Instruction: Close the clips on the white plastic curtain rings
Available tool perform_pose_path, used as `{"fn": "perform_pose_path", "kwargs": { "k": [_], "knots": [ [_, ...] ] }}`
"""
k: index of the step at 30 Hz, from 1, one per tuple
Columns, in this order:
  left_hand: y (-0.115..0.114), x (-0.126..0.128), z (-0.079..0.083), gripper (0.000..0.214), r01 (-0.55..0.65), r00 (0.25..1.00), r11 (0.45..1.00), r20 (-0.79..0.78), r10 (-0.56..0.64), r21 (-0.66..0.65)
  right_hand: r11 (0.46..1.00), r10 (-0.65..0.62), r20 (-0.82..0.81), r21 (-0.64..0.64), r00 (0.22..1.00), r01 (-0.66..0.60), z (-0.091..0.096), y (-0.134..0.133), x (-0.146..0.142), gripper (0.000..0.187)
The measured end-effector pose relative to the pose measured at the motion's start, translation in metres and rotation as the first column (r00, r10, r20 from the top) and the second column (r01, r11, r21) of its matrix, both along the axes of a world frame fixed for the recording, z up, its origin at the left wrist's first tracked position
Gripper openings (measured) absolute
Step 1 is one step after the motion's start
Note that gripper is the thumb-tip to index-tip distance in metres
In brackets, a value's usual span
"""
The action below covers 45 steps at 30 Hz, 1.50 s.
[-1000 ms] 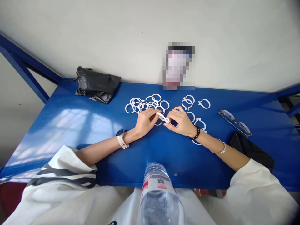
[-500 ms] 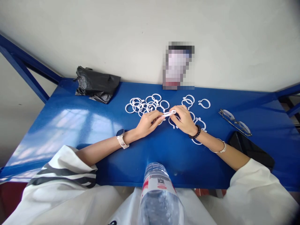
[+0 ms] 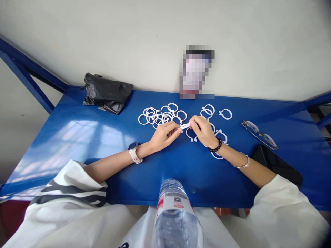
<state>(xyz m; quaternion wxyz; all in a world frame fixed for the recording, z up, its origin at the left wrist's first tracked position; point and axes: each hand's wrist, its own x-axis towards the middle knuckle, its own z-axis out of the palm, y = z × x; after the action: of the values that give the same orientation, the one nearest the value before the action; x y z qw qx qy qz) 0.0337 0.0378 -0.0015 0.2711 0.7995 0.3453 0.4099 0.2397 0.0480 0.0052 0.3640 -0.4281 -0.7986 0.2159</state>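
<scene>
Between my two hands is a white plastic ring (image 3: 184, 126), seen nearly edge-on. My left hand (image 3: 165, 135) pinches its left side between thumb and fingers. My right hand (image 3: 203, 130) closes on its right end, hiding the tip. Behind my left hand lies a heap of overlapping white open rings (image 3: 165, 113) with small knobbed ends. More such rings lie around my right hand: a pair (image 3: 207, 111) behind it, a single ring (image 3: 226, 114) farther right, and others partly covered by my hand and wrist.
A black plastic bag (image 3: 107, 92) lies at the back left of the blue table (image 3: 124, 187). Eyeglasses (image 3: 260, 134) and a black phone (image 3: 278, 167) are on the right. A water bottle (image 3: 178, 220) stands close in front of me. A blurred upright object (image 3: 196, 72) leans against the wall.
My right fingers have shifted over the ring's right end, covering the round eyelet that showed before. My left hand has stayed in place.
</scene>
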Motion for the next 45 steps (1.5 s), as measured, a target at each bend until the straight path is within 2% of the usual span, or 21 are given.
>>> {"fn": "perform_pose_path", "kwargs": {
  "k": [7,12,18,26,45],
  "knots": [
    [0.0,0.0001,-0.0004,0.029,0.007,1.0,0.996,0.01,-0.006,-0.093,0.995,0.079,-0.021,0.061,0.997,-0.077,0.001,0.0,-0.0007,0.029],
    [0.0003,0.0004,-0.0002,0.028,0.016,1.0,0.996,0.027,-0.014,-0.086,0.986,0.119,-0.021,0.117,0.993,-0.116,0.001,0.0003,-0.0006,0.026],
    [0.0007,0.0007,-0.0018,0.028,0.003,1.0,0.997,0.021,-0.002,-0.08,0.983,0.155,-0.012,0.102,0.988,-0.153,0.0007,0.0,-0.0004,0.027],
    [0.0018,0.0012,-0.0039,0.033,-0.006,1.0,1.0,0.028,0.005,0.027,0.975,0.179,-0.01,0.133,0.984,-0.176,0.0005,0.0006,0.0002,0.027],
    [0.0021,0.0015,-0.0059,0.04,-0.032,0.999,0.992,0.02,0.03,0.121,0.974,0.195,0.007,0.113,0.981,-0.195,-0.0027,0.001,0.0015,0.031]
  ]
}}
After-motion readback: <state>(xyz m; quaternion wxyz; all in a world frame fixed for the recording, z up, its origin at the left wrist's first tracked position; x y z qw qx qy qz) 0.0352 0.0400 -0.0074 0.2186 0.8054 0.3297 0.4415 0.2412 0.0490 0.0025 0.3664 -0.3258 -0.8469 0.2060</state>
